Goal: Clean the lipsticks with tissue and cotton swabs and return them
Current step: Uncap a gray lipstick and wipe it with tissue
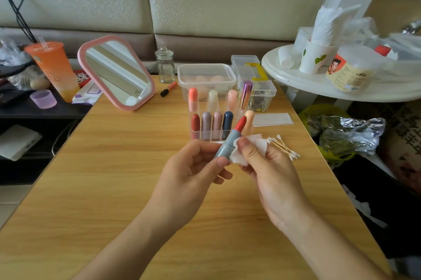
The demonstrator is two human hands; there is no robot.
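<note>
My left hand (pixel 193 172) grips the grey-blue tube of an uncapped red lipstick (pixel 230 140), tilted up to the right. My right hand (pixel 271 177) presses a folded white tissue (pixel 259 145) against the tube's side. Behind them a clear organizer (pixel 200 134) holds several capped lipsticks in two rows. A peach cap (pixel 249 118) stands just right of the organizer. Several cotton swabs (pixel 283 146) lie on the table to the right of my right hand. A second flat tissue (pixel 272 119) lies farther back.
On the wooden table (pixel 114 166) stand a pink mirror (pixel 116 72), a glass jar (pixel 165 65), a lidded plastic box (pixel 206 77) and a purple lipstick (pixel 246 94). An orange drink cup (pixel 53 68) sits at left. A white round table (pixel 319 84) is at right.
</note>
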